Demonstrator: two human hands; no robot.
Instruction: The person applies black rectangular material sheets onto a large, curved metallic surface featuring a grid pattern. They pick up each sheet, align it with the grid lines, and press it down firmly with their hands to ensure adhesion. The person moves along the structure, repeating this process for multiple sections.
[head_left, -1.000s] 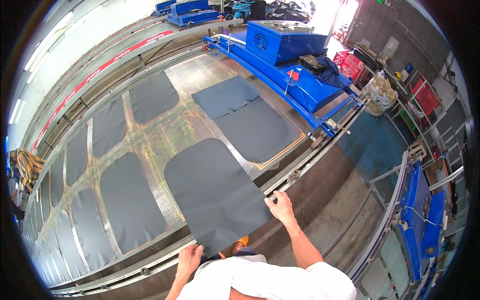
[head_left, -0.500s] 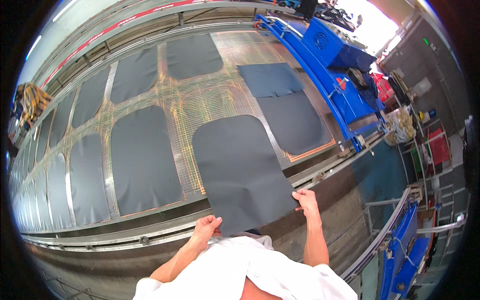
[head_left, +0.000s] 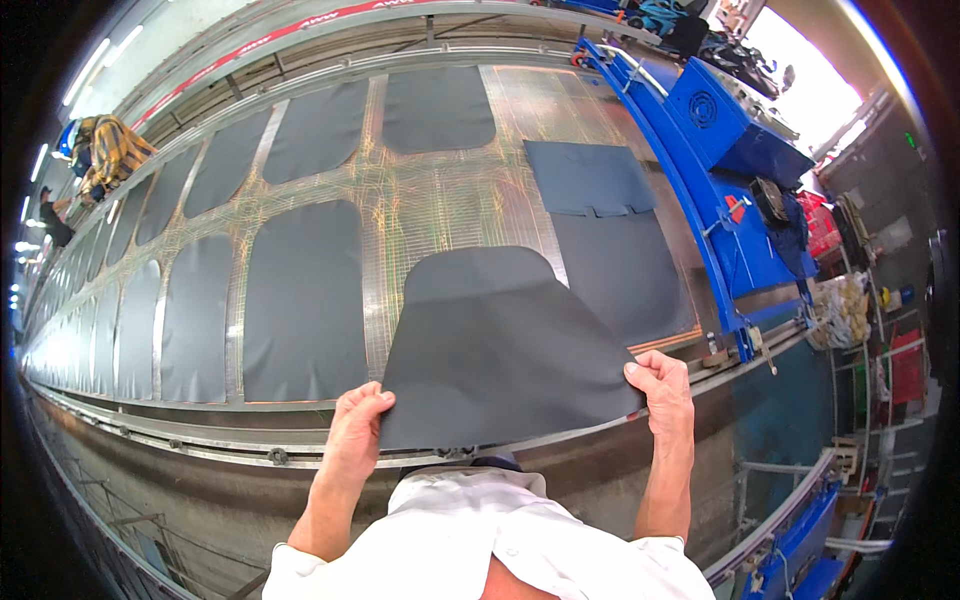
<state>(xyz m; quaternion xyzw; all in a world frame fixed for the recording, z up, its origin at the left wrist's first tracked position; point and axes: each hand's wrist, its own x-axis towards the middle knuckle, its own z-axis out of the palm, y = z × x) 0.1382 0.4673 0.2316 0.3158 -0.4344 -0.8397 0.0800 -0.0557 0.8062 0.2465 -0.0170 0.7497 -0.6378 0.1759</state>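
Observation:
A dark grey, flexible sheet with a rounded far end [head_left: 505,360] stretches between my two hands, its near edge lifted toward me. My left hand [head_left: 354,425] pinches its near left corner, thumb on top. At the near right corner, my right hand [head_left: 662,388] grips the sheet the same way. The far rounded end bends down toward the long table [head_left: 430,205], whose surface is covered in orange, yellow and green lines. To the left of the held sheet lies another dark sheet [head_left: 305,300] of similar shape, flat on the table.
More dark sheets [head_left: 312,130] lie in two rows leftward. A dark piece with small notches [head_left: 590,180] overlaps a sheet at right. A blue machine carriage [head_left: 735,130] spans the table's right end. Metal rails [head_left: 270,455] edge the near side. Another person [head_left: 55,218] stands far left.
Both hands have risen and spread apart, lifting the sheet's near edge and pulling it wider. A fold now crosses the sheet near its rounded end. The view has shifted slightly.

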